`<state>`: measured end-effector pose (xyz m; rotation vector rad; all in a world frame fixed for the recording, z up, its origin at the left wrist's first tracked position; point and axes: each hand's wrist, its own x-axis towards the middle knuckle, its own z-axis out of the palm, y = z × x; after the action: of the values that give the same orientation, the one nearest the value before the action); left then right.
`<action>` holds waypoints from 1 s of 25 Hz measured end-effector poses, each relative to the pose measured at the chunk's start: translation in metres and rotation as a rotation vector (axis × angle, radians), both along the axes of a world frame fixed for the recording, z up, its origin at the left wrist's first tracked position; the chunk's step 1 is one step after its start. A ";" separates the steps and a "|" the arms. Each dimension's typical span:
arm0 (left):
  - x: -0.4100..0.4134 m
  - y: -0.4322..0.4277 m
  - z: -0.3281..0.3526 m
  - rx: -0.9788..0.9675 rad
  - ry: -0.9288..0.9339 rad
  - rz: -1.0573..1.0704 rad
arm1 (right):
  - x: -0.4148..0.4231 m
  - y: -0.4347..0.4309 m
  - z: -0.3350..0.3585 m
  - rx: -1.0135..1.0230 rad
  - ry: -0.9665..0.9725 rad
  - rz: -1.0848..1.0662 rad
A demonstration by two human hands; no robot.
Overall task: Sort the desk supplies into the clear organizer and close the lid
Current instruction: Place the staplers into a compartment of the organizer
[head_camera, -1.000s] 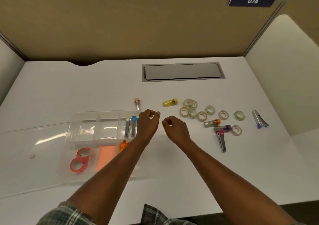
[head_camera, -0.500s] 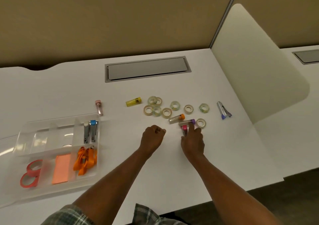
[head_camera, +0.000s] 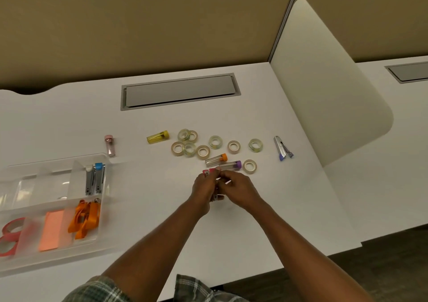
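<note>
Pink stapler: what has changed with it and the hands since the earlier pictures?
The right hand moved right to the pink stapler and took hold of it; the left hand, empty before, joined and now grips it too. The tape rolls, tubes and clear organizer stayed as they were.

The single head-worn view looks forward and steeply down from above and behind the hands. Both bare forearms enter from the bottom edge, over a plaid grey-green garment (head_camera: 104, 290). The left hand (head_camera: 203, 189) and right hand (head_camera: 240, 190) meet just below frame centre, close to the lens, gripping a small pink-ended metal stapler (head_camera: 206, 172). The flat white desk top (head_camera: 150, 197) spreads around them. Beyond the hands, a tan fabric partition wall (head_camera: 139, 35) fills the upper frame. Left of the hands, the frame edge cuts off a clear plastic compartment organizer (head_camera: 58, 160). Right of them stands a cream rounded side divider (head_camera: 324, 93). Wide-angle bending curves the desk edges.
</note>
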<state>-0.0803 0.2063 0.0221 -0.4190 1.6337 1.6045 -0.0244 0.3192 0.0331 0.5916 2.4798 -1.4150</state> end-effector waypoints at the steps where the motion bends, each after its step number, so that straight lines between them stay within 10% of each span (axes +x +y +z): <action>1: -0.001 0.002 -0.001 -0.012 0.017 0.009 | -0.002 0.009 0.002 0.036 0.033 0.008; 9: 0.002 0.002 -0.003 -0.116 0.060 -0.037 | -0.014 0.115 -0.008 0.728 -0.021 -0.243; 21: 0.007 -0.029 0.001 -0.147 0.091 -0.017 | -0.022 0.152 -0.037 0.596 -0.254 -0.563; 25: 0.008 -0.048 0.003 -0.118 0.087 0.010 | -0.025 0.146 -0.030 0.386 -0.037 -0.771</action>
<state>-0.0727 0.1583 0.0256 -0.4238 1.8008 1.5581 -0.0497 0.4656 0.0028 1.7757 2.6222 -1.0695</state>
